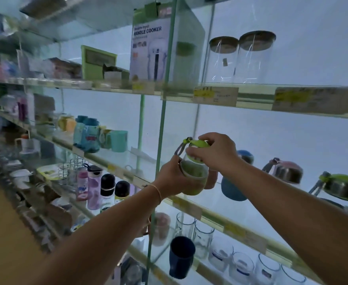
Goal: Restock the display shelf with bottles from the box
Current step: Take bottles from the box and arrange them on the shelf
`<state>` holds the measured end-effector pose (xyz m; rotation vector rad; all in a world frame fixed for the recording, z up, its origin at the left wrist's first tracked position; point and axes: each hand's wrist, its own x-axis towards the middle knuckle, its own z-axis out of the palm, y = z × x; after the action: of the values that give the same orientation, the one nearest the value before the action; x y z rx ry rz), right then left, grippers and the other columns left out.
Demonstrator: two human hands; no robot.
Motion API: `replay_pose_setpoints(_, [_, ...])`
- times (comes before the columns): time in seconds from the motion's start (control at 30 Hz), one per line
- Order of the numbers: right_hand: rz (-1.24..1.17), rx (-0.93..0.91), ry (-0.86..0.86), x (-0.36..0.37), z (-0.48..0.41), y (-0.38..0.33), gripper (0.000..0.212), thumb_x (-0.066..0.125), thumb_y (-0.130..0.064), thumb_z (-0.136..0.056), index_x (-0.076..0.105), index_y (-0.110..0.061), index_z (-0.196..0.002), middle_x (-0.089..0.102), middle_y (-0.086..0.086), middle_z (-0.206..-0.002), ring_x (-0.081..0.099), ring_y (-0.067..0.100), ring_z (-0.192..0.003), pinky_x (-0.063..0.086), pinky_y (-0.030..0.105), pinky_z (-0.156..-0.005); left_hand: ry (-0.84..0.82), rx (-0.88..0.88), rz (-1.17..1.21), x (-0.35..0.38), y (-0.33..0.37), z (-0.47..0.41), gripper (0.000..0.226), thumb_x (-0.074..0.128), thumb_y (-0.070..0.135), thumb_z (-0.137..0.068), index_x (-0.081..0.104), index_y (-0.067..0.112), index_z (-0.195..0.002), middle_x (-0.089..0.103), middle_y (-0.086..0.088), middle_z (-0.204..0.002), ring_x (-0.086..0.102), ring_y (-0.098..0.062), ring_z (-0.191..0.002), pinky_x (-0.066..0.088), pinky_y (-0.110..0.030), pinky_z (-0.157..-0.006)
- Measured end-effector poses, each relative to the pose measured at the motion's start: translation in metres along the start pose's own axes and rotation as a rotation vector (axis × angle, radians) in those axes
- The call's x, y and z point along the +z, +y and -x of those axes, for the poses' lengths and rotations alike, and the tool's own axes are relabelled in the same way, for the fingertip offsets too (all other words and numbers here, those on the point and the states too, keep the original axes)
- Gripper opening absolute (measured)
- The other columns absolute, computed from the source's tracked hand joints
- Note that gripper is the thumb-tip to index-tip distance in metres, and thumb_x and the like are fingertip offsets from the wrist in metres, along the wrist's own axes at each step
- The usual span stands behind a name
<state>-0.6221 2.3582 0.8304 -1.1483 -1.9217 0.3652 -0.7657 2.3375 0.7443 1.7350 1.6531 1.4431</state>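
Toward the left end of the middle shelf [212, 216] stand two teal bottles [87, 134] and, just beside them, a mint cup [118, 140]. One level lower, pink bottles [94, 190] and black-capped bottles [107, 184] crowd together near the front edge. At a green upright post near the middle of the shelf, the left hand [172, 179] wraps its fingers round the lower body of a green bottle [193, 177], which is held upright over the front edge. Whether its base touches the glass cannot be told. A grey strap [180, 149] loops off the left side of its green lid [197, 144]. The right hand [214, 153] comes from above, its fingers curled round that lid and gripping its rim. Just right of the held bottle, farther back on the same shelf, stands a blue bottle [232, 188]. A pink-lidded bottle [286, 171] follows, and a green-lidded bottle [342, 188] stands toward the right end. On the shelf above are a cooker box [154, 48] and two clear jars [223, 58].
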Motion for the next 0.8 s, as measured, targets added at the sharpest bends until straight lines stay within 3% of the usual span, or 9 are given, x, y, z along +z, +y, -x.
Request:
replay_pose_setpoints(0.07, [0.015, -0.008, -0.015, 0.004, -0.007, 0.005, 0.05, 0.084, -0.048, -0.07, 0.071, -0.026, -0.113, 0.067, -0.009, -0.108, 0.059, 0.01, -0.094, 0.044, 0.025, -0.079, -0.013, -0.005, -0.009, 0.004, -0.006, -0.007, 0.076, 0.093, 0.051, -0.051, 0.055, 0.025, -0.111, 0.068, 0.009, -0.101, 0.067, -0.007, -0.09, 0.059, -0.023, -0.073])
replay_pose_setpoints(0.2, [0.055, -0.014, -0.079, 0.017, -0.014, 0.016, 0.051, 0.082, -0.051, -0.07, 0.071, -0.025, -0.111, 0.068, -0.007, -0.108, 0.06, 0.013, -0.097, 0.048, 0.027, -0.082, -0.052, -0.023, -0.065, 0.008, -0.019, -0.016, 0.075, 0.089, 0.061, -0.048, 0.062, 0.028, -0.11, 0.071, 0.011, -0.097, 0.069, -0.006, -0.088, 0.059, -0.022, -0.074])
replay_pose_setpoints(0.3, [0.072, -0.027, -0.095, 0.024, -0.018, 0.021, 0.052, 0.08, -0.054, -0.071, 0.071, -0.023, -0.113, 0.068, -0.005, -0.108, 0.061, 0.015, -0.097, 0.047, 0.026, -0.081, -0.077, -0.042, -0.06, 0.008, -0.022, -0.016, 0.066, 0.089, 0.054, -0.055, 0.065, 0.026, -0.109, 0.072, 0.011, -0.095, 0.069, -0.006, -0.087, 0.056, -0.016, -0.071])
replay_pose_setpoints(0.4, [0.097, -0.034, -0.102, 0.031, -0.024, 0.021, 0.053, 0.079, -0.057, -0.072, 0.07, -0.024, -0.113, 0.069, -0.006, -0.107, 0.061, 0.016, -0.096, 0.049, 0.029, -0.082, -0.112, -0.077, -0.038, 0.008, -0.024, -0.02, 0.052, 0.09, 0.043, -0.061, 0.07, 0.022, -0.105, 0.074, 0.008, -0.093, 0.07, -0.007, -0.087, 0.058, -0.024, -0.078])
replay_pose_setpoints(0.47, [0.147, -0.055, -0.087, 0.041, -0.026, 0.019, 0.054, 0.074, -0.062, -0.071, 0.069, -0.026, -0.112, 0.069, -0.006, -0.106, 0.061, 0.018, -0.096, 0.052, 0.038, -0.091, -0.129, -0.104, -0.016, 0.006, -0.026, -0.021, 0.05, 0.089, 0.042, -0.063, 0.07, 0.021, -0.104, 0.075, 0.007, -0.093, 0.07, -0.01, -0.088, 0.058, -0.03, -0.082])
replay_pose_setpoints(0.6, [0.176, -0.053, -0.064, 0.052, -0.026, 0.014, 0.053, 0.069, -0.062, -0.071, 0.069, -0.026, -0.11, 0.068, -0.004, -0.102, 0.06, 0.021, -0.095, 0.052, 0.045, -0.091, -0.132, -0.135, 0.005, 0.002, -0.028, -0.02, 0.035, 0.088, 0.03, -0.067, 0.067, 0.022, -0.095, 0.073, 0.007, -0.09, 0.069, -0.011, -0.087, 0.057, -0.026, -0.078])
replay_pose_setpoints(0.8, [0.203, -0.06, -0.071, 0.052, -0.02, 0.015, 0.05, 0.062, -0.064, -0.071, 0.068, -0.024, -0.101, 0.068, -0.001, -0.095, 0.06, 0.025, -0.095, 0.049, 0.05, -0.093, -0.124, -0.157, -0.006, 0.003, -0.021, -0.014, 0.04, 0.085, 0.033, -0.072, 0.068, 0.016, -0.105, 0.073, 0.001, -0.098, 0.068, -0.018, -0.094, 0.057, -0.035, -0.087])
